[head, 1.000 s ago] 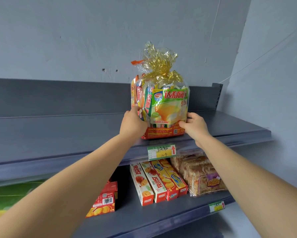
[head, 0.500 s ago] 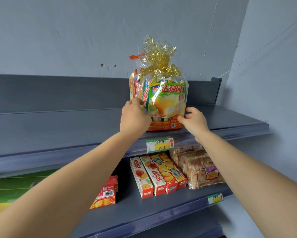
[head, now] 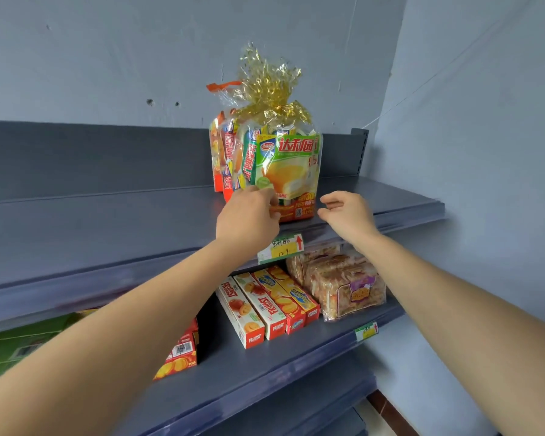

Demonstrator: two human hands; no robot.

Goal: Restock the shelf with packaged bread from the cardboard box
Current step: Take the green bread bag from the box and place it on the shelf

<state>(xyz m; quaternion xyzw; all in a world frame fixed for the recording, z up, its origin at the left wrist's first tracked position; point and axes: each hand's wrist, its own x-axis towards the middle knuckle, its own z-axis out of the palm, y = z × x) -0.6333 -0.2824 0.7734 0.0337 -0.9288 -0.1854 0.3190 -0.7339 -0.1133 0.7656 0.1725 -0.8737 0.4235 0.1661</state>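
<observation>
A bundle of packaged bread [head: 283, 165], wrapped in clear film and tied with a gold ribbon, stands upright on the top grey shelf [head: 107, 228], set back from its front edge. My left hand [head: 249, 220] hovers in front of the bundle's lower left corner, fingers loosely curled and gripping nothing that I can see. My right hand [head: 348, 215] is just right of the bundle and apart from it, fingers relaxed and empty. The cardboard box is out of view.
A price tag [head: 280, 248] hangs on the top shelf's front lip. On the shelf below [head: 264, 372] lie several long biscuit boxes [head: 264, 306], a bag of sliced bread [head: 346, 287], a red box [head: 179, 357] and green packs [head: 19, 347]. A wall closes the right side.
The bundle has been pushed farther back on the top shelf. Both hands have let go of its sides and drawn back towards me.
</observation>
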